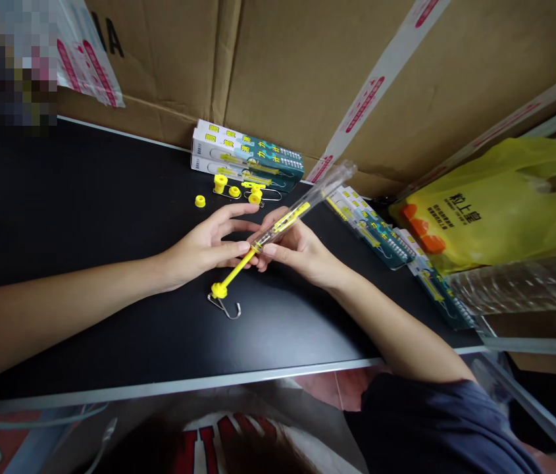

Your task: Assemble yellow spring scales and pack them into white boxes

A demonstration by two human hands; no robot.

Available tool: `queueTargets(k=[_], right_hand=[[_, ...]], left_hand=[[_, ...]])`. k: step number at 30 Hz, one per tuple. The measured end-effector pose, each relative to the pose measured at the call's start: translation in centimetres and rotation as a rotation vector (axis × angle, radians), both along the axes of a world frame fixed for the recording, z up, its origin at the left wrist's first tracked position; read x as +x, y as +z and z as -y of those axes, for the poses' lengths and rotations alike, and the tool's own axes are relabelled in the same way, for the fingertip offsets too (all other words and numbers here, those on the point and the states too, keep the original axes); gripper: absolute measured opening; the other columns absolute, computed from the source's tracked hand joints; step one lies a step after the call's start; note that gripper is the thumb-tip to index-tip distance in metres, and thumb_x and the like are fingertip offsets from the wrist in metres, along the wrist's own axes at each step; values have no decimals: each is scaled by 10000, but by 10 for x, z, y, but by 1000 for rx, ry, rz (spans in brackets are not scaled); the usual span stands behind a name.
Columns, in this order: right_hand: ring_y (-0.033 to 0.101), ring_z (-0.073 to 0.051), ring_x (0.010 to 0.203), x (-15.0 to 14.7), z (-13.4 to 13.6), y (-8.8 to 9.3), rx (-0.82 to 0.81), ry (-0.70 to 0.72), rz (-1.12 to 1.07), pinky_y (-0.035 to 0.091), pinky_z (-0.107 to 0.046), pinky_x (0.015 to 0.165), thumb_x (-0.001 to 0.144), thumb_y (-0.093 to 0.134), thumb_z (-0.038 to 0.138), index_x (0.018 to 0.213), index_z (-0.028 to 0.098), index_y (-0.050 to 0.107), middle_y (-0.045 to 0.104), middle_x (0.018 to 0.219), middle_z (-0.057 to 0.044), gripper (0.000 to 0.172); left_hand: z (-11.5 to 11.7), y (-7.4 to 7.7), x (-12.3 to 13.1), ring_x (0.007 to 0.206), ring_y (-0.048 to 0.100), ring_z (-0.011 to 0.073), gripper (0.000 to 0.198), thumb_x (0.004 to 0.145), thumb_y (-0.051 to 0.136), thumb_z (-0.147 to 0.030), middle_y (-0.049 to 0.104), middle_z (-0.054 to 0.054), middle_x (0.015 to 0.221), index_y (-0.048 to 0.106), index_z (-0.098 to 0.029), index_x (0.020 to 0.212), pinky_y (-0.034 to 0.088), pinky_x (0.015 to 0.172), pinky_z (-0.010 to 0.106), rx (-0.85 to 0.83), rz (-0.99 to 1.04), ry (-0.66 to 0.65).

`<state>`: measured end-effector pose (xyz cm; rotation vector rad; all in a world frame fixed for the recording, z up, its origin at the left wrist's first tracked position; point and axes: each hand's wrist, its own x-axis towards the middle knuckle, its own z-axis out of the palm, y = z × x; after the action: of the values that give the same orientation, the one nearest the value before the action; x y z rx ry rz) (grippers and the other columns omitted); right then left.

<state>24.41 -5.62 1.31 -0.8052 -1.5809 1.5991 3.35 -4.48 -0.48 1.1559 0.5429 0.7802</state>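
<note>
In front of me is a tube spring scale (278, 230) with a clear barrel, a yellow inner piece and a yellow rod ending in a metal hook (233, 311). It slants, with the hook end low on the left and the clear barrel high on the right. My right hand (300, 247) is closed around the barrel, its thumb along the near side. My left hand (213, 243) pinches near the barrel's lower end, where the yellow rod comes out. Some of its fingertips are hidden behind the tube. Beyond the hands lie small yellow plastic caps (220, 184) and a metal hook (272, 195).
Printed boxes (243, 155) are stacked against a big cardboard carton (278, 79) behind the black tabletop (85, 197). More boxes (371, 224) run along the right. A yellow plastic bag (499, 210) and a clear plastic bottle (514, 289) stand at the right edge.
</note>
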Motion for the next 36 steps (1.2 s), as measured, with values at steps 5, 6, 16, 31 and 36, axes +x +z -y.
queueTargets(k=[5, 6, 16, 31, 36], right_hand=[[733, -122, 736, 14, -5, 20, 5, -85, -8, 635, -285, 696, 821, 780, 371, 1042, 246, 451, 723, 928, 29, 415], [736, -123, 741, 18, -6, 24, 17, -113, -2, 638, -289, 702, 819, 776, 382, 1034, 251, 448, 724, 928, 33, 414], [679, -109, 624, 34, -19, 38, 126, -288, -14, 641, -332, 677, 766, 727, 389, 982, 279, 416, 677, 816, 76, 394], [694, -96, 669, 27, -16, 33, 158, -357, -50, 654, -284, 688, 775, 730, 341, 970, 261, 450, 717, 828, 61, 351], [700, -90, 667, 24, -13, 32, 156, -399, -59, 642, -251, 670, 785, 734, 339, 977, 259, 453, 723, 834, 58, 350]], left_hand=[[-1, 0, -1, 905, 740, 199, 449, 885, 705, -365, 710, 101, 1182, 556, -212, 1279, 583, 830, 346, -42, -16, -66], [-2, 0, -1, 894, 742, 199, 442, 887, 703, -387, 729, 100, 1129, 564, -195, 1260, 574, 825, 336, -39, -21, -93], [0, 3, 4, 861, 708, 143, 241, 891, 689, -309, 746, 31, 842, 655, -138, 1056, 542, 885, 310, 104, -127, -160], [14, -1, 6, 567, 678, 118, 270, 826, 713, -254, 653, -60, 658, 473, -200, 936, 571, 588, 240, 207, -253, 108], [17, 0, 4, 502, 654, 107, 267, 834, 723, -344, 653, -43, 744, 539, -201, 964, 500, 436, 194, 250, -381, 171]])
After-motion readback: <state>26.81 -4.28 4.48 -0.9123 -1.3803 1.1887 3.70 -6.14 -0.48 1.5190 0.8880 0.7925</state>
